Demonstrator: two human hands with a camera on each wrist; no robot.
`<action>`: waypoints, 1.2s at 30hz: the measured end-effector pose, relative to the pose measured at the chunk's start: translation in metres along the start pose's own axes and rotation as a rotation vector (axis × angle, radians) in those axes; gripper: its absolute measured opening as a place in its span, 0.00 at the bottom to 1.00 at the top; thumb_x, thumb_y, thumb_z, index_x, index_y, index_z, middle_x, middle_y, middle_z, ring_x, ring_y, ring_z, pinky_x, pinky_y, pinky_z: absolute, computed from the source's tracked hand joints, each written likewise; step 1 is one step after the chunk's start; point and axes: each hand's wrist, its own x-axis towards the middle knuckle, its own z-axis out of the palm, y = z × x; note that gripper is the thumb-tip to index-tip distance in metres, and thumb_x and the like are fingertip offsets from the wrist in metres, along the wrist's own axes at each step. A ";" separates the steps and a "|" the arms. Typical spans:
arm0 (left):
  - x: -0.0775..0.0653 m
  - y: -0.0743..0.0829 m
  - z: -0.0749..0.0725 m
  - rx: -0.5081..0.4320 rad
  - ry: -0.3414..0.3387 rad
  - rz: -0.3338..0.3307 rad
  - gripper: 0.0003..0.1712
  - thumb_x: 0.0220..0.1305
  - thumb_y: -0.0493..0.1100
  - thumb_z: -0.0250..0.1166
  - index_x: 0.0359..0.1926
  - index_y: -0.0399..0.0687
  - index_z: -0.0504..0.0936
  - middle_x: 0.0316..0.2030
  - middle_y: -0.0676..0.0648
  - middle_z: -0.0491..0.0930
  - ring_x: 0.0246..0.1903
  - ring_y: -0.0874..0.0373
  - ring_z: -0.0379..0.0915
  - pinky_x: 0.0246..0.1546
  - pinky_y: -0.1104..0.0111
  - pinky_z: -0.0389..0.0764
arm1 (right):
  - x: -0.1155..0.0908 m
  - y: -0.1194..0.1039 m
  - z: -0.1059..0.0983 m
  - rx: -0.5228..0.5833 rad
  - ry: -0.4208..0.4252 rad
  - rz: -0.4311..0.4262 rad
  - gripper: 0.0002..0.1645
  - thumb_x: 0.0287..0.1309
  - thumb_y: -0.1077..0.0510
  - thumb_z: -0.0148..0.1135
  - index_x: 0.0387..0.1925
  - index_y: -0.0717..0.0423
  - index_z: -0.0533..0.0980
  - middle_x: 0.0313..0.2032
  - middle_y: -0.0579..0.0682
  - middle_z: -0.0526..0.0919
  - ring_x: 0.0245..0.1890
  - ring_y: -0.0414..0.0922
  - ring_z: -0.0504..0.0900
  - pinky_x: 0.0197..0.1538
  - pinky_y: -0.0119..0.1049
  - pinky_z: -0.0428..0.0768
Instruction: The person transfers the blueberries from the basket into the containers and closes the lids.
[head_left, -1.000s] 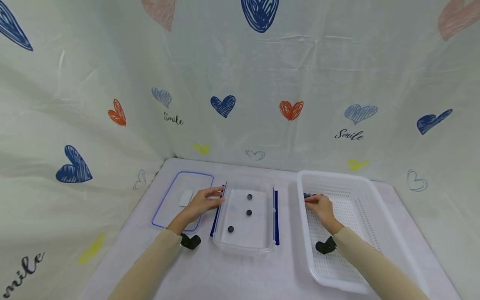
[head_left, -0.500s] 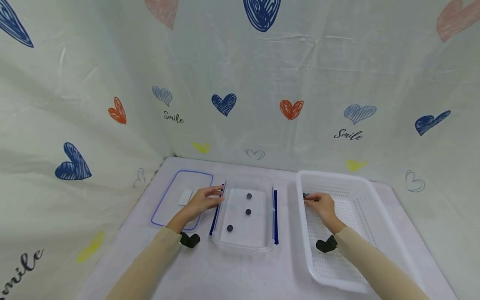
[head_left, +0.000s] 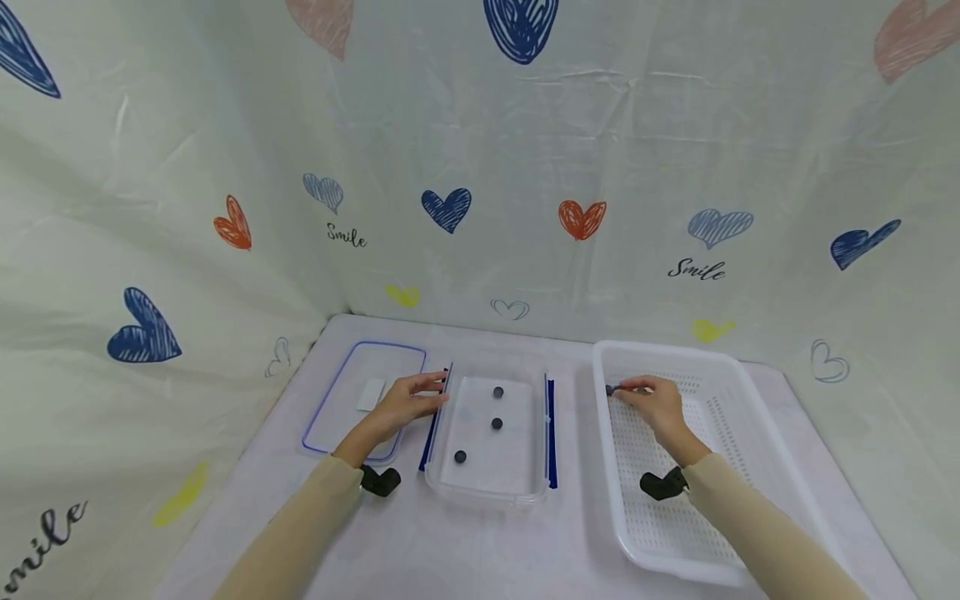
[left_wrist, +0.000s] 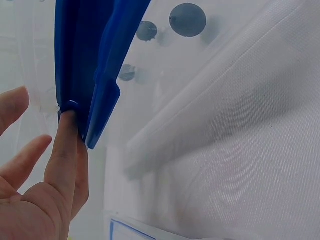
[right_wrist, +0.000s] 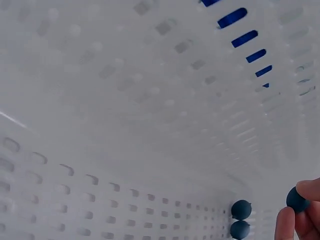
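Note:
My right hand (head_left: 654, 407) reaches into the white perforated basket (head_left: 757, 433). Its thumb and fingers pinch a small dark blue ball (right_wrist: 298, 199). Two like balls, one of them the upper ball (right_wrist: 241, 210), sit close together by the basket wall in the right wrist view. My left hand (head_left: 408, 403) is at the left side of a clear plastic box (head_left: 487, 497). In the left wrist view, straight fingers touch the box's blue clip (left_wrist: 82, 60), thumb held apart. Three dark balls lie inside the box, the nearest ball (head_left: 460, 457) at front left.
Left of the box lies its clear lid (head_left: 337, 400) with a blue seal and a white label (head_left: 371, 395), partly behind my left forearm. Another blue clip (head_left: 552, 433) hangs folded down on the box's right side. A heart-print curtain rises behind the table (head_left: 480, 558).
My right hand has drawn slightly right, away from the basket's left wall, with its wrist turned a little. My left hand stays at the clip, and the box's balls are unmoved.

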 end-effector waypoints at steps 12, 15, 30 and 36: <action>0.000 0.002 0.001 -0.018 0.004 -0.003 0.33 0.66 0.41 0.68 0.70 0.41 0.71 0.62 0.34 0.73 0.56 0.45 0.76 0.54 0.60 0.81 | -0.006 -0.022 -0.015 0.133 -0.047 0.000 0.21 0.58 0.62 0.72 0.47 0.74 0.80 0.44 0.55 0.85 0.34 0.29 0.82 0.40 0.32 0.81; 0.000 0.002 0.001 -0.011 0.007 -0.006 0.33 0.66 0.41 0.68 0.70 0.41 0.71 0.62 0.34 0.73 0.56 0.45 0.76 0.54 0.59 0.81 | -0.007 -0.027 -0.017 0.140 -0.056 0.003 0.21 0.58 0.62 0.72 0.48 0.74 0.79 0.41 0.50 0.85 0.34 0.29 0.82 0.40 0.32 0.80; -0.001 0.001 0.001 0.016 0.013 0.002 0.33 0.66 0.42 0.68 0.70 0.41 0.70 0.62 0.34 0.73 0.54 0.45 0.77 0.54 0.60 0.81 | -0.016 -0.048 -0.019 0.180 -0.102 -0.042 0.21 0.58 0.58 0.73 0.47 0.71 0.80 0.41 0.45 0.83 0.38 0.33 0.83 0.42 0.30 0.80; 0.000 0.000 0.001 0.028 0.018 -0.004 0.33 0.66 0.42 0.69 0.70 0.43 0.71 0.62 0.35 0.73 0.56 0.45 0.76 0.55 0.59 0.80 | -0.019 -0.057 -0.015 0.259 -0.128 -0.072 0.20 0.57 0.60 0.74 0.46 0.72 0.80 0.40 0.42 0.82 0.38 0.35 0.83 0.43 0.27 0.79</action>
